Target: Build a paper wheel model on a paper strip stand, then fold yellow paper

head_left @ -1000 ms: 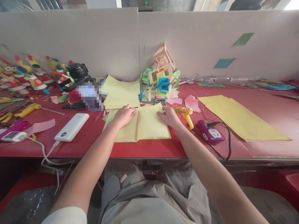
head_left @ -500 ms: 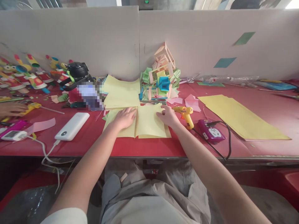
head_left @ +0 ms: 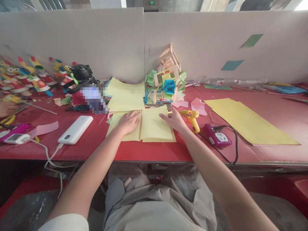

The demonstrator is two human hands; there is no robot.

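On the red table in front of me lies yellow paper [head_left: 154, 128], with a vertical crease or seam near its middle and a folded layer on the right half. My left hand [head_left: 130, 122] rests flat on the left half, fingertips by the crease. At the upper right edge of the folded layer is my right hand [head_left: 175, 119], thumb and fingers apart and bent, touching the paper. Just beyond lies another yellow sheet [head_left: 126, 96]. A yellow glue gun [head_left: 192, 118] sits right of my right hand.
Folded paper models [head_left: 168, 83] are piled against the partition [head_left: 96, 38], scissors [head_left: 161, 104] before them. A purple power strip [head_left: 220, 136] and a yellow paper stack [head_left: 250, 123] lie right. Left are a white power bank [head_left: 75, 130], a black-lidded bottle [head_left: 81, 75] and another person's hand [head_left: 6, 109].
My right hand has shifted slightly along the right side of the paper, its thumb a little further left. My left hand stays put. The other person's hand has moved left.
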